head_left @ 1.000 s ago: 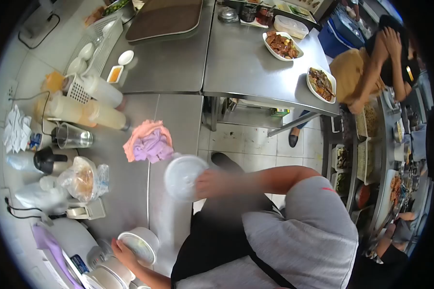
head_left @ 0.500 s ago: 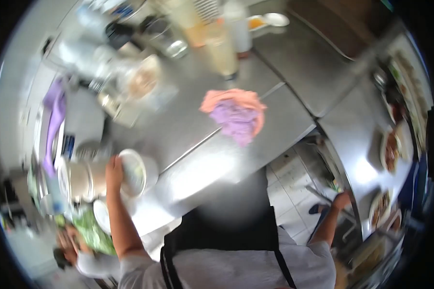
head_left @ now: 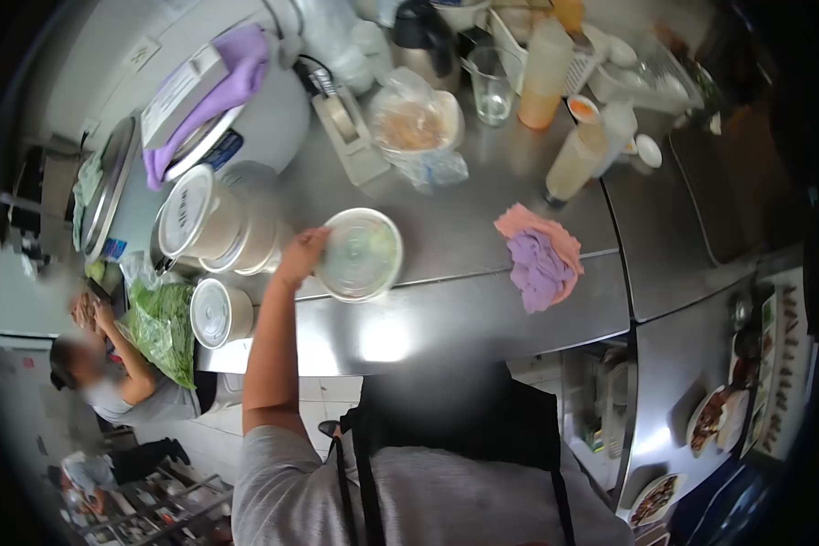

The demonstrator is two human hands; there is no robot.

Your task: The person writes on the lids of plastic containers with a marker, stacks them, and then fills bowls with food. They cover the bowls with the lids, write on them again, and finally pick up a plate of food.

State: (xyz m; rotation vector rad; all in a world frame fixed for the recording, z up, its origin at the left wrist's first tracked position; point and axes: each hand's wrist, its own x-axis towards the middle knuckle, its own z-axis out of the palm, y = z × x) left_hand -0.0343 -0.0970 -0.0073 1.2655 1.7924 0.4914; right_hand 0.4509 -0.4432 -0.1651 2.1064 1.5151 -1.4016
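Observation:
My left hand [head_left: 303,258] is closed on the left edge of a round container [head_left: 360,256] with a clear lid, something green showing through it. The container is over the steel table near its front strip. Just left of this hand stand stacked white lidded tubs [head_left: 200,214], and another white tub [head_left: 220,313] sits closer to the table's edge. Folded pink and purple cloths [head_left: 541,257] lie on the table to the right of the container. My right hand is out of view.
Behind the container are a plastic bag of food [head_left: 417,127], a tape dispenser [head_left: 344,127], a clear jug [head_left: 492,86] and squeeze bottles [head_left: 578,162]. Plates of food [head_left: 708,419] stand on the right counter. At left, a person [head_left: 123,369] is beside bagged greens [head_left: 159,323].
The view has swung, shifting the table's things rightward. My left hand and the lidded container have moved away from the stacked tubs. My right hand, seen earlier low at the right, has left view.

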